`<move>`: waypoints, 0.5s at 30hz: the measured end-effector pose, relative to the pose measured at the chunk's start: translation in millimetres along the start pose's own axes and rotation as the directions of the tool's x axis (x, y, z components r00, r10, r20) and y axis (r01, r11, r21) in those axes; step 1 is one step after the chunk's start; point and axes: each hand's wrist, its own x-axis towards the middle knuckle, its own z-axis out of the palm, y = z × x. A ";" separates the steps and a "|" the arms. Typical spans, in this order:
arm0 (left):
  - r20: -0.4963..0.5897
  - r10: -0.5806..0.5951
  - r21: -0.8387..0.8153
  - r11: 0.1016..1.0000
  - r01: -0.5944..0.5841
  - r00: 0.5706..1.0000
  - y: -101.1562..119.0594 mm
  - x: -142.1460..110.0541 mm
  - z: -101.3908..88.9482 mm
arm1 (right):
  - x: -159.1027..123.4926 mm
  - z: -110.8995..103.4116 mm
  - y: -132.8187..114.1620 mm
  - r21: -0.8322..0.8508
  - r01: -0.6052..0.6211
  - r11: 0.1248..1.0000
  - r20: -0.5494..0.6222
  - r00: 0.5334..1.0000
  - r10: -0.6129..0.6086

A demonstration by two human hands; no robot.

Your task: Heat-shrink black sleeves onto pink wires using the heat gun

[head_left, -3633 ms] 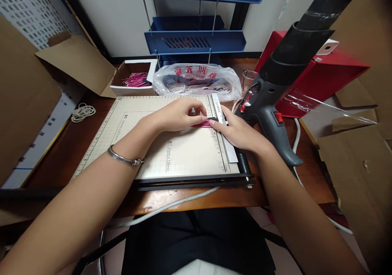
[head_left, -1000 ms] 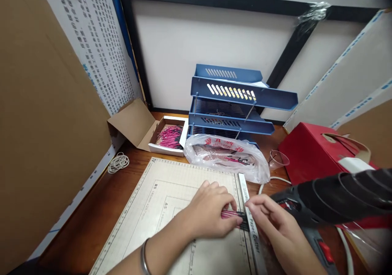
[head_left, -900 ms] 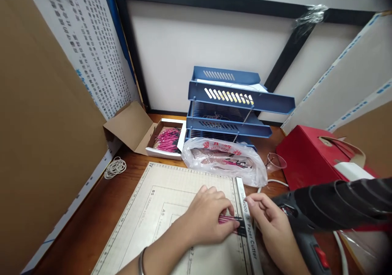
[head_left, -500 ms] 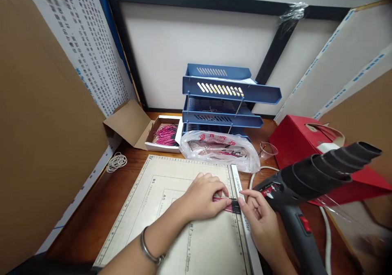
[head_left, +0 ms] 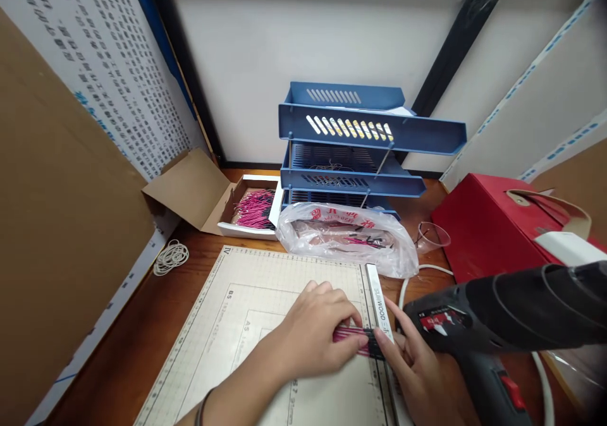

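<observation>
A small bundle of pink wires with black ends (head_left: 356, 339) lies on the cream paper cutter board (head_left: 246, 325), its black tips against the cutter's metal rule (head_left: 378, 298). My left hand (head_left: 315, 334) is closed over the pink part, pinching it down on the board. My right hand (head_left: 415, 369) rests beside the rule, its fingertips pressed on the black ends of the same bundle.
A black heat gun (head_left: 502, 325) juts in from the right, close to my right hand. Behind the board lie a plastic bag (head_left: 346, 236), an open box of pink wires (head_left: 251, 208), blue letter trays (head_left: 355, 154), a red box (head_left: 493, 236) and rubber bands (head_left: 171, 256). Cardboard walls the left.
The view has tipped up from the desk toward the back wall. Both hands stay on the wire bundle at the rule; my right fingers have moved closer onto the black tips.
</observation>
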 end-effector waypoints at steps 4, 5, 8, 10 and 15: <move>-0.009 -0.008 -0.014 1.000 0.008 1.000 0.2 -0.9 -0.4 | 2.4 -3.5 -3.5 -0.148 0.118 0.982 -0.063 0.990 -0.129; -0.009 -0.008 -0.016 1.000 0.007 1.000 -0.2 -0.9 -0.1 | 2.9 -3.3 -5.6 -0.175 0.139 0.975 -0.060 0.987 -0.151; -0.006 -0.005 -0.006 1.000 0.005 1.000 -2.2 1.5 1.1 | 4.4 -2.3 -8.6 -0.236 0.171 0.957 -0.020 0.983 -0.181; 0.004 0.002 0.015 1.000 -0.002 1.000 -2.3 4.7 0.3 | 5.7 -1.5 -6.8 -0.248 0.192 0.949 -0.017 0.979 -0.202; -0.001 -0.034 0.140 0.990 0.034 0.999 16.7 -9.6 -18.4 | 6.2 1.2 -10.9 -0.253 0.210 0.944 -0.034 0.974 -0.225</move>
